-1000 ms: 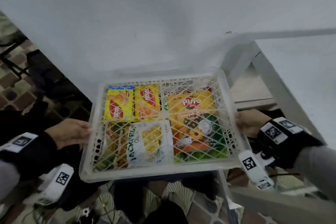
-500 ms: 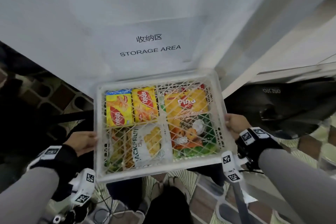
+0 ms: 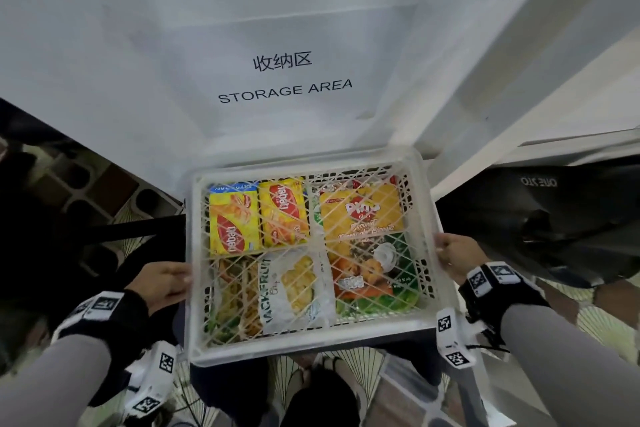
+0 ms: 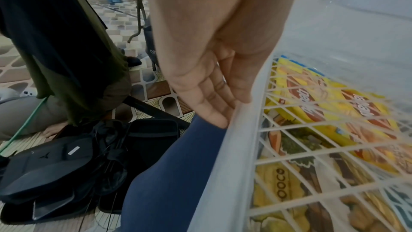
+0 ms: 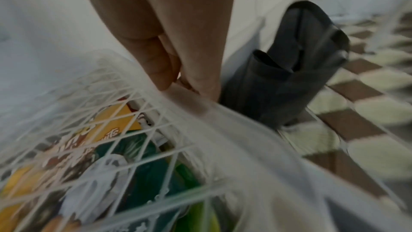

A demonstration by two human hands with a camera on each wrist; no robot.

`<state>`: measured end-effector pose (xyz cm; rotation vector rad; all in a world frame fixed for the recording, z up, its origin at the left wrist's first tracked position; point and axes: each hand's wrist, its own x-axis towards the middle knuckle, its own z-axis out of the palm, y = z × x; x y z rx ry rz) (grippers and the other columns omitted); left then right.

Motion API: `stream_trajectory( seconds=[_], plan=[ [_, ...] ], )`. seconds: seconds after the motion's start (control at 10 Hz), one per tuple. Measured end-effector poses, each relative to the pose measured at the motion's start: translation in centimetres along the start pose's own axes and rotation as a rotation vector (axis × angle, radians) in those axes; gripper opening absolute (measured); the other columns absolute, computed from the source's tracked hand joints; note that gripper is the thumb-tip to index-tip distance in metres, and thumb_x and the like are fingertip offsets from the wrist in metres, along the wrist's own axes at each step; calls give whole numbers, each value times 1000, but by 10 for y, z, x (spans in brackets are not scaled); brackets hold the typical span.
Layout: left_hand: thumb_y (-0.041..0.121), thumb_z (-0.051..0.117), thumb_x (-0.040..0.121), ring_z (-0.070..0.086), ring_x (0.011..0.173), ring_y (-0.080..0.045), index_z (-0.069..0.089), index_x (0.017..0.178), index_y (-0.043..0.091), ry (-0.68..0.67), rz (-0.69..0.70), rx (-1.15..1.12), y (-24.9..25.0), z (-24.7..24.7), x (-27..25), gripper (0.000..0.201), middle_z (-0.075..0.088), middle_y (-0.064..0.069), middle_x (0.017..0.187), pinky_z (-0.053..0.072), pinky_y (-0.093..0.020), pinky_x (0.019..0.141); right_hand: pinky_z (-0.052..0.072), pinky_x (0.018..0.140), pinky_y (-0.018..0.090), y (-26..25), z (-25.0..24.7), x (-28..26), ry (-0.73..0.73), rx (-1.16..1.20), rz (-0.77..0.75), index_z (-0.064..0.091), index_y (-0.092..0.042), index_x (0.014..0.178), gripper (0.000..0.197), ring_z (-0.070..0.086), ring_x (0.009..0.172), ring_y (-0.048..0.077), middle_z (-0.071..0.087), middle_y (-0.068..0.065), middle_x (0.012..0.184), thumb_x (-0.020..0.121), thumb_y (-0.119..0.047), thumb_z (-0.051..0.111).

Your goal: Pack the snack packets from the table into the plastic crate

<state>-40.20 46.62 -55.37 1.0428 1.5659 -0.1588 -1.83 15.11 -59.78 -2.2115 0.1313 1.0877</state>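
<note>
I hold a white plastic crate (image 3: 311,347) level between both hands, just before the edge of a white table (image 3: 104,45). Through its white lattice I see two yellow snack packets (image 3: 233,222), an orange Pino packet (image 3: 363,218) and a white jackfruit packet (image 3: 298,288). My left hand (image 3: 166,282) grips the crate's left rim (image 4: 234,147), thumb on top and fingers along the outside. On the other side my right hand (image 3: 453,253) pinches the right rim (image 5: 223,117). The packets (image 4: 334,112) lie flat inside.
A paper sheet reading STORAGE AREA (image 3: 284,80) lies on the table just beyond the crate. A black bag (image 3: 554,218) stands on the tiled floor to the right. Black bags (image 4: 67,165) and a seated person in dark clothes (image 4: 55,41) are at the left.
The view has swung from a bare table corner to the table with the STORAGE AREA sheet. The crate stays in both hands and now sits closer to that sheet.
</note>
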Motion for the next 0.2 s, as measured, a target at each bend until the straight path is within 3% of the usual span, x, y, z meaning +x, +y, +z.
stream_trajectory(
  seconds=[0.1, 0.2],
  plan=[
    [-15, 42, 92, 56, 83, -25, 54, 117, -11, 0, 51, 12, 4, 4, -10, 28, 58, -20, 104, 54, -21, 61, 44, 99, 49, -9, -3, 0, 16, -41, -28, 66, 0, 109, 33, 56, 106, 36, 61, 20, 113, 84, 10, 47],
    [-10, 45, 93, 57, 83, -28, 51, 119, -4, 41, 25, -12, 2, -2, -30, 27, 58, -20, 94, 47, -33, 73, 40, 101, 41, -9, -9, -7, 96, -38, -7, 63, 1, 111, 29, 50, 114, 34, 53, 15, 119, 84, 6, 53]
  ],
)
